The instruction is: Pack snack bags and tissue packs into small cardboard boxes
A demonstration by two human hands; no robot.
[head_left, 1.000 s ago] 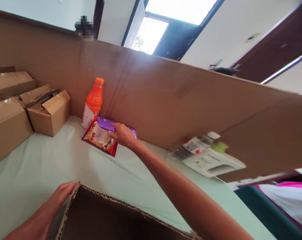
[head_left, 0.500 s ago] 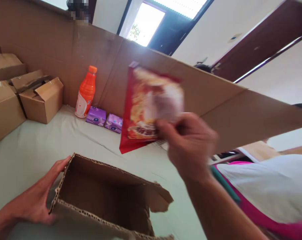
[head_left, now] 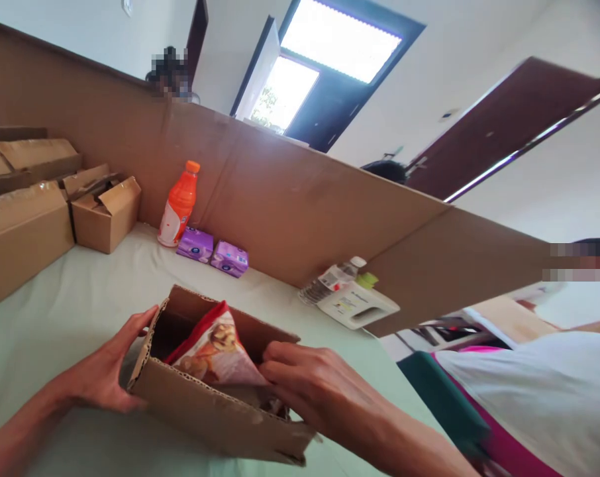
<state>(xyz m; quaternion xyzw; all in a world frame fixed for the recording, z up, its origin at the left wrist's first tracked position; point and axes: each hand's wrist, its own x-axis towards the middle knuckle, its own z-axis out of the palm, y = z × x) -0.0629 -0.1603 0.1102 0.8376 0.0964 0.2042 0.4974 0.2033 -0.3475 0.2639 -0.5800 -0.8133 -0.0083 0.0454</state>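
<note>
An open cardboard box rests on the pale green cloth in front of me. My left hand grips its left end, thumb on the near side and fingers on the far side. Partly inside the box, tilted, is a red snack packet with food pictured on it. My right hand reaches over the box's right end, its fingers closed on the packet's right edge. The packet's lower part is hidden behind the near wall.
Several smaller cardboard boxes stand at the left. Along the cardboard partition are an orange bottle, two purple tissue packs, a clear bottle and a white jug. Another person is at the right.
My right hand has lowered the packet from above the cloth into the box. My left hand keeps its hold on the box's left end. The view has shifted, showing the bottle and jug.
</note>
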